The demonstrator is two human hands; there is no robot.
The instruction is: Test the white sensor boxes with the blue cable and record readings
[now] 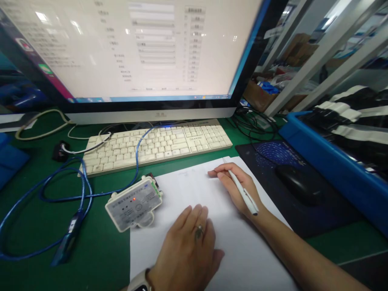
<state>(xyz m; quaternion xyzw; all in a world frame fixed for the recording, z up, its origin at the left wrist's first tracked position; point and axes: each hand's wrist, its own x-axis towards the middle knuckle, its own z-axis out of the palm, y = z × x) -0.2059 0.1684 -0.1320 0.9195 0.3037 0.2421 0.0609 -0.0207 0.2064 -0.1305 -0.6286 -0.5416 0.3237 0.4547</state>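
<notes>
Status: the right hand (239, 188) is gripping a white pen (244, 193), fingers clamped around the barrel near the tip end. The dark cap end is pointing back toward the wrist. The hand is sitting at the far edge of the paper sheet (194, 194), which is lying on the green worktop (100, 250) just near of the keyboard (157, 143).

Progress, as I'm reading it: the sheet is looking almost blank. Some faint marks are showing near its far edge, left of the pen hand, too washed out to read. So any writing is at the very top of the page and the rest is unfilled. The tip is hiding under the fingers; probably on the paper, but I can't confirm contact.

Pose: the right forearm is coming in from the near right, wrist resting on the sheet, thumb and forefinger pinching forward. The left hand (188, 246) is lying flat, palm down, fingers together and extended, pressing the near middle of the sheet. It's gripping nothing. It's wearing a ring (199, 231), with a watch (139, 283) at the wrist.

Around it: a white device box (133, 204) with a red light glowing is overlapping the sheet's left edge, with a blue cable (60, 190) running off left. The mouse (298, 182) is sitting on its pad to the right, well apart from the pen hand. The monitor (121, 48) is showing a form at the far side.
</notes>
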